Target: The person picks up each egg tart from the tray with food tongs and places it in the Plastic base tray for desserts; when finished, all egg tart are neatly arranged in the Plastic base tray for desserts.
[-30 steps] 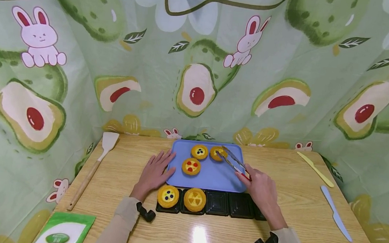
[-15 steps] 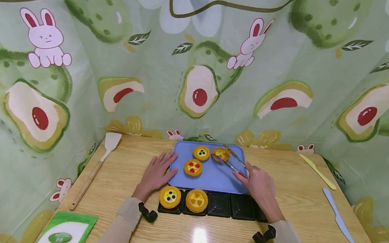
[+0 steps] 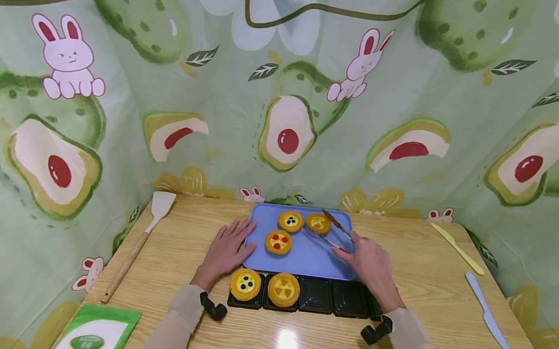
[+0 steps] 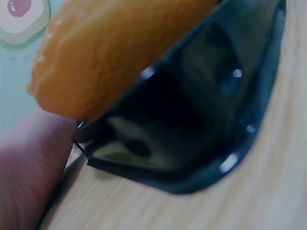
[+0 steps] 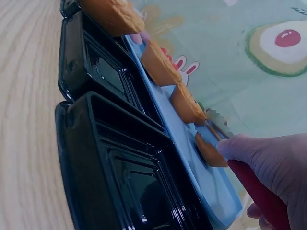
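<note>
"Wedge-topped tart (image 3: pixel 317 224) first: where is it placed?"

"On the blue tray (image 3: pixel 308 259), near its far edge and towards the right, just beside the tart with 3 dark dots (image 3: pixel 290 221). It seems to be straddled by the tongs (image 5: pixel 252 184): 1 arm is held beyond it to the right, 1 in front of it."

"And by which hand are those gripped?"

"By the right hand (image 3: pixel 372 265), the nearer of the 2. The tart is found ahead of that hand and to its left. The tongs' long axis is slanted that way; none is shown by the round tart."

"The left hand (image 3: pixel 227 248)?"

"It is laid with fingers extended at the tray's left edge; nothing is grasped."

"What is hidden?"

"Whether the tart is touched by the tongs' tips cannot be told. Of the black boxes (image 3: pixel 315 298), the rightmost is partly covered by the right wrist."
</note>
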`<state>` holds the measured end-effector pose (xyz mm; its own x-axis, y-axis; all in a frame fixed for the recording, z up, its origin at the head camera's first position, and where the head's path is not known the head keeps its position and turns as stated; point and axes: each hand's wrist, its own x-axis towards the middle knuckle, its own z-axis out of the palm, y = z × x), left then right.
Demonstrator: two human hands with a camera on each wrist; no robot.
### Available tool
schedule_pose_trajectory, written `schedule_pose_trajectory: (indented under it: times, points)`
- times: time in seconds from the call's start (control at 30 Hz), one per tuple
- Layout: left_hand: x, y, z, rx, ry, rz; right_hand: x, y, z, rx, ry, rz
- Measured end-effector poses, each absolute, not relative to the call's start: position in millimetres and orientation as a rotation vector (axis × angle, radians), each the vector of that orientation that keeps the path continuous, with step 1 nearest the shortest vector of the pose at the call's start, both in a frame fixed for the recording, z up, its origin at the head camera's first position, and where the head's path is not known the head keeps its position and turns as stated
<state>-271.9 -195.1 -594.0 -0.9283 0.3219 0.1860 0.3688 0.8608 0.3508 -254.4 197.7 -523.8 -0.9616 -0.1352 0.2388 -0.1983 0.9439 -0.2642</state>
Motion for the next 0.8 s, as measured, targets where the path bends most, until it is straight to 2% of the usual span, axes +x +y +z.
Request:
schedule_pose_trajectory:
  times: [0.8]
  points:
    - [-272.5,-194.4,-593.9,-0.527,-2.937,-0.573,-264.7,193.1,-528.8,0.177,-3.044,0.552]
